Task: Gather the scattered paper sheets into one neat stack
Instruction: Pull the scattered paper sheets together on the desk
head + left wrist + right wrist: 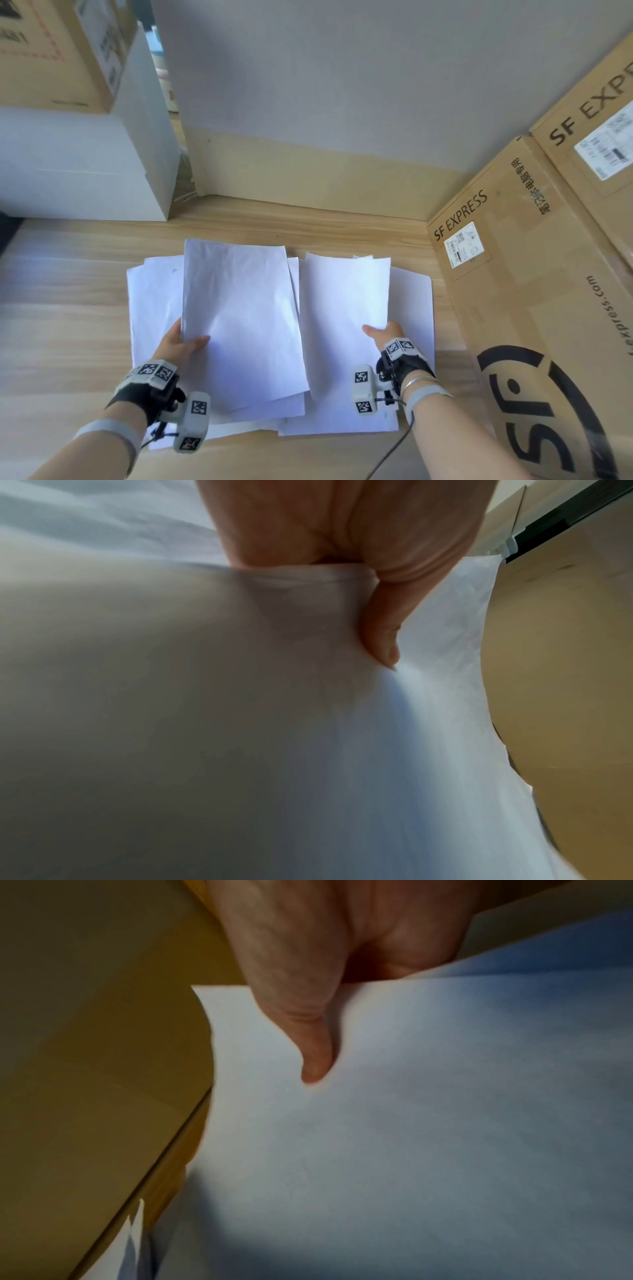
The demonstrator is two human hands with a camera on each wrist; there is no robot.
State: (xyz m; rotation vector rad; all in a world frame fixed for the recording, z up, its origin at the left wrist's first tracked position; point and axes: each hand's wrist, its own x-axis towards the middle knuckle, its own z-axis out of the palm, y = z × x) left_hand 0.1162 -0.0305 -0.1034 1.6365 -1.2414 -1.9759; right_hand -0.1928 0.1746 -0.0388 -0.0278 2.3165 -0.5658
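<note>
Both hands are holding paper sheets low over the wooden worktop (68,308). My left hand (178,346) pinches one sheet (236,308) at its near edge, thumb on top. My right hand (383,334) pinches another sheet (342,308) the same way. More white sheets (154,301) lie spread flat underneath, overlapping and crooked. I think the gathering has just started; next, the two held sheets should come together, edges lined up.

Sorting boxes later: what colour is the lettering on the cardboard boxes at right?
Black, on brown cardboard boxes; clearest in the head view.
</note>
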